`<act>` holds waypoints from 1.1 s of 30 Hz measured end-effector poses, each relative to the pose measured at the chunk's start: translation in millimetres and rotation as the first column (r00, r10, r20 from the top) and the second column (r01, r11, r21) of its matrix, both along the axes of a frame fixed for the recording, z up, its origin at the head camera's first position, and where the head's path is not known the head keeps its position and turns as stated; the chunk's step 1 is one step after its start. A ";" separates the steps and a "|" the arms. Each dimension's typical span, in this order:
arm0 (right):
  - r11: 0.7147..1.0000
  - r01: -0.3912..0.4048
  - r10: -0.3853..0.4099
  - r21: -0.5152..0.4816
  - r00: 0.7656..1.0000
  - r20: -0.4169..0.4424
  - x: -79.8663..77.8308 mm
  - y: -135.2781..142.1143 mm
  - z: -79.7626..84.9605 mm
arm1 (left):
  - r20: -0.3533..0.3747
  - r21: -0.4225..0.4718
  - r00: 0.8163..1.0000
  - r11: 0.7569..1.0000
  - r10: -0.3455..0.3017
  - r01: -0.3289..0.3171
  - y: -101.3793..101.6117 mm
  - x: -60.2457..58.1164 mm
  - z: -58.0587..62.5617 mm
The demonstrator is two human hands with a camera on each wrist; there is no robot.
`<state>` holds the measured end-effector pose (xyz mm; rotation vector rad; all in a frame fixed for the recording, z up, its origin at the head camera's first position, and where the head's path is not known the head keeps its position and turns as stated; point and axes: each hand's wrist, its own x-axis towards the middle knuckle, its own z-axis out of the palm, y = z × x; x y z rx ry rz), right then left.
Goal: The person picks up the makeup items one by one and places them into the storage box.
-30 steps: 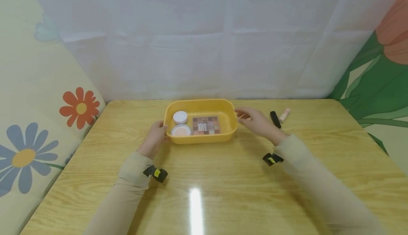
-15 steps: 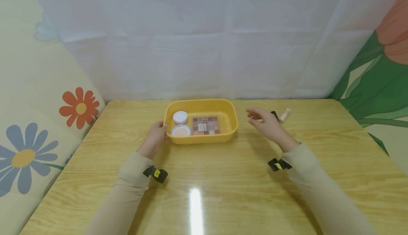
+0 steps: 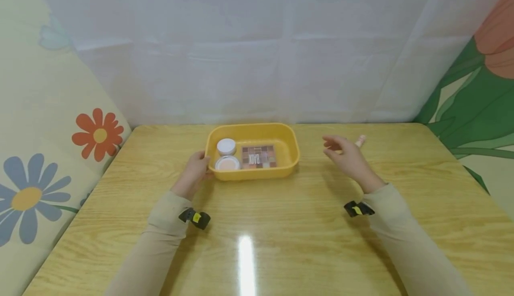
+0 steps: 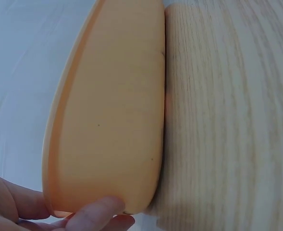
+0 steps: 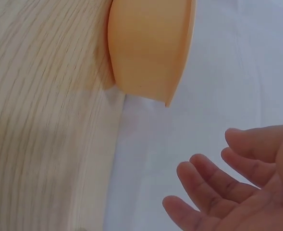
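A yellow plastic bin [image 3: 257,174] stands on the wooden table near its back edge. Inside, on its left, are a white-lidded round jar [image 3: 226,146] and a round compact [image 3: 227,164] with a pale peach top. An eyeshadow palette [image 3: 259,156] lies in the bin's middle. My left hand [image 3: 195,171] grips the bin's left end, its fingers [image 4: 97,211] curled at the rim and wall in the left wrist view. To the right of the bin, apart from it, my right hand [image 3: 350,161] hovers with loosely bent fingers [image 5: 199,185] and nothing in them.
A small pale pink tube [image 3: 360,141] lies on the table [image 3: 281,224] just behind my right hand. A white cloth [image 3: 257,64] hangs along the table's back edge. Flower-patterned panels stand at left [image 3: 40,108] and right [image 3: 482,108].
My right hand has come off the bin's right end and moved right. It now hides the black object that lay beside the pink tube. My left hand has stayed on the bin.
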<state>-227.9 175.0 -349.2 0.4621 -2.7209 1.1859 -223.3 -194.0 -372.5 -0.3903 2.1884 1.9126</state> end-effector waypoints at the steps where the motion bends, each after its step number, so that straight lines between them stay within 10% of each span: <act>1: 1.000 0.016 -0.016 -0.005 1.000 0.006 0.0 1.2 0.2 | 0.000 -0.001 1.000 1.000 0.001 -0.001 -0.1 -0.1 0.3; 33: 0.976 0.212 -0.215 0.049 0.975 0.057 -16.0 36.9 -21.0 | 0.020 -0.017 1.000 1.000 0.012 -0.012 -0.2 -2.2 -2.2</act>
